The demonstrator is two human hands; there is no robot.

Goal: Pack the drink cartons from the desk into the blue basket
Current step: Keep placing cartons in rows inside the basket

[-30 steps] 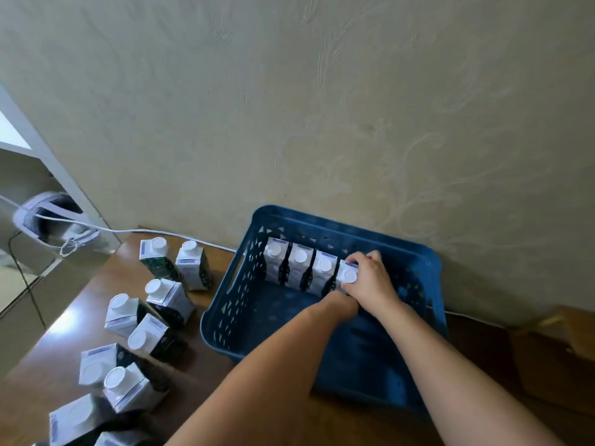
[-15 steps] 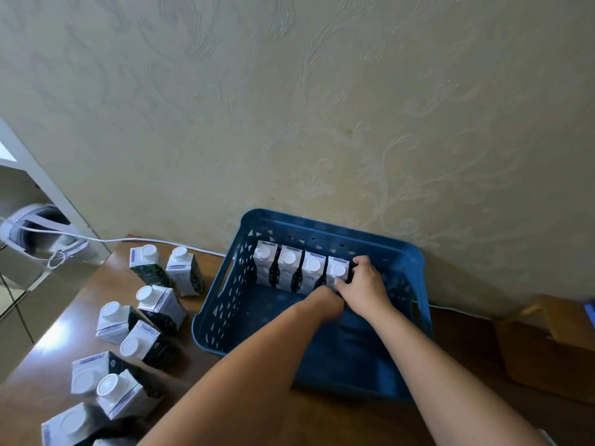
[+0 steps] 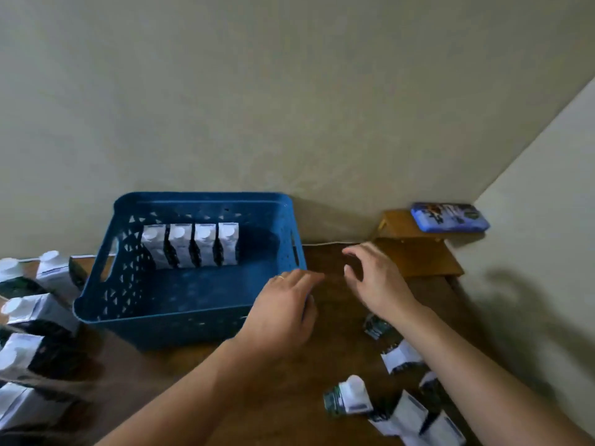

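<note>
The blue basket stands on the brown desk against the wall. Several white and dark drink cartons stand upright in a row along its back wall. My left hand hovers at the basket's front right corner, fingers loosely curled, holding nothing. My right hand is over the bare desk to the right of the basket, fingers spread and empty. Several loose cartons lie on the desk left of the basket. More cartons lie at the lower right, partly hidden under my right forearm.
A wooden stand sits in the back right corner with a blue case on top. A white cable runs along the wall behind the desk. Walls close off the back and the right side.
Both hands have left the row of cartons in the basket and moved right and toward me. The view has swung right, showing the cartons on the right side.
</note>
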